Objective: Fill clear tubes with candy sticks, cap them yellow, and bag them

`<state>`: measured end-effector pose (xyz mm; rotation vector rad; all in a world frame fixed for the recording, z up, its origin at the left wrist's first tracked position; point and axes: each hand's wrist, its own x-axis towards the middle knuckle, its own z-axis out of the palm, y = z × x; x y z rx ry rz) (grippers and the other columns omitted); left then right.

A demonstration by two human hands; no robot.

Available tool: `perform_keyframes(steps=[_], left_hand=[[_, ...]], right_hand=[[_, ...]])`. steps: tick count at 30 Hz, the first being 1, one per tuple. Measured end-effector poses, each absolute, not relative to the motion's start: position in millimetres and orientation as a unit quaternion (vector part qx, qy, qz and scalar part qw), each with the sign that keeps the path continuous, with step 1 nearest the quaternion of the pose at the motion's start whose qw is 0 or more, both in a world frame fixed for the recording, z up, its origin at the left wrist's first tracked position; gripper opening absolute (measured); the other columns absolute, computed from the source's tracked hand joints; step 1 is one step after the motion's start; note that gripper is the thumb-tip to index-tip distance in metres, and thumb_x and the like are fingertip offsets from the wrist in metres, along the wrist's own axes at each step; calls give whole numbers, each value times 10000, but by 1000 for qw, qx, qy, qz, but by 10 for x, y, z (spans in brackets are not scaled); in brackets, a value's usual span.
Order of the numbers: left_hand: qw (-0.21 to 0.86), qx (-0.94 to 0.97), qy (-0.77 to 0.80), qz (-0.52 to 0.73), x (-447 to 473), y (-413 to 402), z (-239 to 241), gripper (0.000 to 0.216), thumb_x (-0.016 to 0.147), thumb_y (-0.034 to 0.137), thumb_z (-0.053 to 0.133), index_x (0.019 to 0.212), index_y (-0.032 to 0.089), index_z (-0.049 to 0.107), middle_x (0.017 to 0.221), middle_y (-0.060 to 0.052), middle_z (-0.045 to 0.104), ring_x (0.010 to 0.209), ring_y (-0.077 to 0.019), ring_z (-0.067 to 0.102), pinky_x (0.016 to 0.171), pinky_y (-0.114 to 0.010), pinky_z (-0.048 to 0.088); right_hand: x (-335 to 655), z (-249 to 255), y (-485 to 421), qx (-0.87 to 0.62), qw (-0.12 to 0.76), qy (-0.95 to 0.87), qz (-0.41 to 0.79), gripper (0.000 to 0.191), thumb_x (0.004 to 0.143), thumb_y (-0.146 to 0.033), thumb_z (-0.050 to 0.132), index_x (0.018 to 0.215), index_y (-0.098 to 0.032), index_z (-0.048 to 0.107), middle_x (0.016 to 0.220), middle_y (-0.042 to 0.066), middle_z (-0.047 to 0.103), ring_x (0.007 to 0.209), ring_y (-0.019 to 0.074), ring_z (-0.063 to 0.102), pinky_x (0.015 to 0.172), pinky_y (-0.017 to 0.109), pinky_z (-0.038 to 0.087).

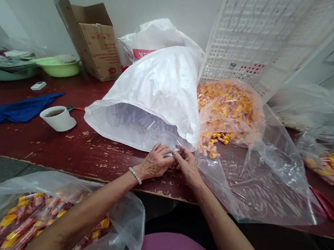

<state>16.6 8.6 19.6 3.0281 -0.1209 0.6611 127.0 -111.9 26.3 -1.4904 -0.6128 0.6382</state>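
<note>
My left hand point(156, 162), with a beaded bracelet at the wrist, is closed at the lower lip of a large white sack point(162, 77). Close beside it, nearly touching, my right hand point(186, 163) has thumb and fingers pinched together. Something small and pale or clear shows at the fingertips, too small to make out. The sack lies on its side, mouth facing me, with clear plastic pieces point(146, 129) inside. Right of it, a clear bag point(249, 172) holds many small yellow-capped pieces point(227, 106), some spilling at its mouth.
A bag of yellow-capped, red-and-white tubes point(25, 227) sits low at left. On the red table point(104, 155) are a white cup point(58, 119), blue cloth point(19, 110), green basin point(59, 67) and cardboard box point(101, 48). A white crate point(269, 22) leans at right; red-handled scissors point(327, 205) lie nearer.
</note>
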Motion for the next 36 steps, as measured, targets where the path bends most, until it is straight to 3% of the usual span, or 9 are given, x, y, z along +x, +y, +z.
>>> perform_keyframes(steps=[4,7,11,16,23,27,31,33,36], left_hand=[[133,959,-43,247,83,111,212,477,805,187,505,1281,183,475,1262,-143,527,1166,-244,494,1011,-432,395],[187,930,49,313,53,207,269,473,819,101,419,1289,144,434,1204,-130,564,1141,-206,518,977,-373,441],[138,939,64,308,212,379,322,433,803,3,354,1169,129,547,1107,-110,617,1060,-193,535,949,-346,442],[28,984,-27,176,682,455,323,508,766,-28,403,1186,203,569,1222,-69,592,1189,-257,432,971,-422,350],[-14,988,-48,146,1014,448,325,362,804,15,404,1066,170,601,1002,-115,620,961,-246,524,884,-419,338],[36,985,-41,161,974,474,287,271,754,30,462,950,134,619,923,-113,596,881,-221,547,858,-366,394],[175,950,28,256,827,469,370,266,706,66,501,951,129,583,924,-82,584,858,-182,563,796,-302,443],[305,902,77,297,706,420,454,264,685,77,502,935,146,553,881,-41,591,783,-146,562,760,-281,447],[528,803,114,252,503,253,547,290,658,81,480,929,174,523,767,19,582,676,-108,534,675,-245,435]], right_hand=[[1349,214,-1279,-639,681,-229,276,422,703,-428,666,1010,-192,498,775,-22,577,602,109,555,467,201,420],[1359,192,-1494,-676,642,-282,227,316,714,-333,650,960,-201,501,819,-10,586,682,128,569,578,239,474],[1278,174,-1722,-752,483,-438,98,169,766,-192,537,935,-192,536,871,33,597,799,171,570,756,323,486],[1226,145,-1740,-767,357,-532,-10,395,782,-74,400,1157,-149,499,1060,127,552,999,230,527,899,397,451],[1231,214,-1746,-778,416,-469,-44,367,720,-26,382,1023,-165,535,891,60,500,853,186,502,795,333,465],[1213,242,-1764,-776,268,-570,-17,433,752,-43,436,1115,-217,596,879,66,492,813,190,496,725,305,453],[1242,262,-1755,-755,189,-628,-15,359,726,-59,510,1012,-233,638,1152,109,508,937,226,499,793,345,438],[1266,283,-1745,-749,239,-618,16,339,712,-55,513,1004,-200,605,1232,115,498,994,234,502,851,366,427],[1272,311,-1698,-757,407,-497,120,230,790,-159,509,1017,-190,527,1036,74,603,893,194,558,819,349,450]])
